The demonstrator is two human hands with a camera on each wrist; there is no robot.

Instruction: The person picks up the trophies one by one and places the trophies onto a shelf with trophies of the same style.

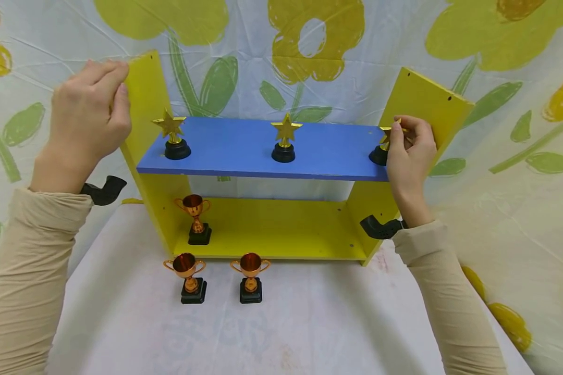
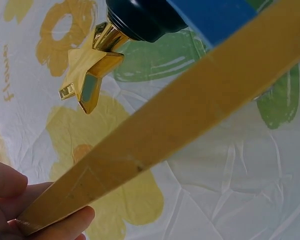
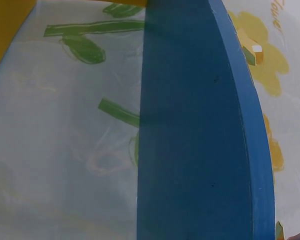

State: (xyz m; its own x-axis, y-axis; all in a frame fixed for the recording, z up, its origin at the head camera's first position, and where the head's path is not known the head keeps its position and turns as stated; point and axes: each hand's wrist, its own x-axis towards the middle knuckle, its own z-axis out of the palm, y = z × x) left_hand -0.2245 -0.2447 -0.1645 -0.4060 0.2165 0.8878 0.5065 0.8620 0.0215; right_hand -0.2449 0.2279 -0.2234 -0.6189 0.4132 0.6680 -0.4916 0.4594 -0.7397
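A small shelf unit has yellow side panels and a blue upper board (image 1: pixel 234 151). My left hand (image 1: pixel 89 107) grips the top of the left side panel (image 1: pixel 147 83), its fingers on both sides of the panel's edge in the left wrist view. At the board's right end, my right hand (image 1: pixel 412 151) pinches a gold star trophy (image 1: pixel 380 155) by its star, partly hidden by the fingers. The trophy's black base is at the board's surface. Two matching star trophies stand upright on the board, one at the left (image 1: pixel 177 149), the other mid-board (image 1: pixel 283 152).
On the yellow lower board (image 1: pixel 281 229), a bronze two-handled cup trophy (image 1: pixel 199 234) stands at the left. Two more cup trophies, a left one (image 1: pixel 193 291) and a right one (image 1: pixel 251 291), stand on the white tablecloth (image 1: pixel 309 323) in front. A flower-print cloth (image 1: pixel 244 62) hangs behind.
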